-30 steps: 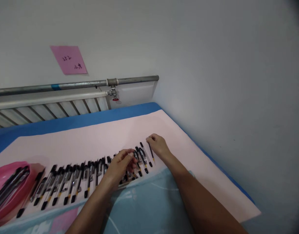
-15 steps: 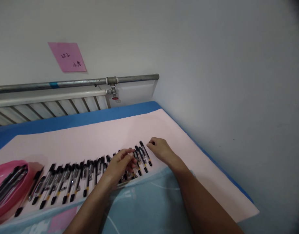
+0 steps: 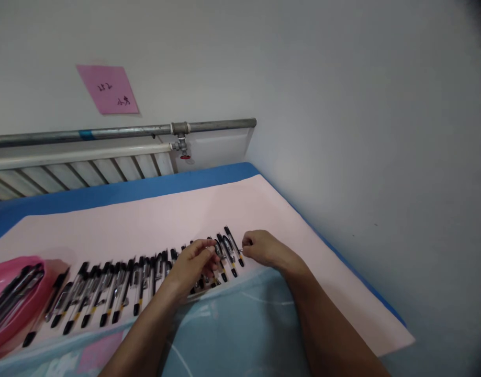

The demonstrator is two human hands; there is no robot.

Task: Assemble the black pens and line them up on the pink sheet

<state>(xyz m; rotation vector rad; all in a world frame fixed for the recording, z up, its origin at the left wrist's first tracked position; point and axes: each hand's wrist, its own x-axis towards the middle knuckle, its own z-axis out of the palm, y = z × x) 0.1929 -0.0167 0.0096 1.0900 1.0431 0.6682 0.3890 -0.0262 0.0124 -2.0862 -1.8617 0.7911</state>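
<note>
Both hands worked the right end of the pen row (image 3: pixel 146 277) along the sheet's (image 3: pixel 185 220) near edge: the left hand (image 3: pixel 195 264) curled over pens to steady them, the right hand (image 3: pixel 261 248) pinching one thin pen.

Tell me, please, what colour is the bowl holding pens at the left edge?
The bowl is pink, seen in the head view, the only one.

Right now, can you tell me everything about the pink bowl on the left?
The pink bowl sits at the left edge of the picture, partly cut off. It looks like smooth, shiny plastic with a rounded rim. It rests upright on the pale pink sheet. Several black pens lie bundled inside it, slanting. The long row of pens starts just beside it. Neither hand touches it.
</note>
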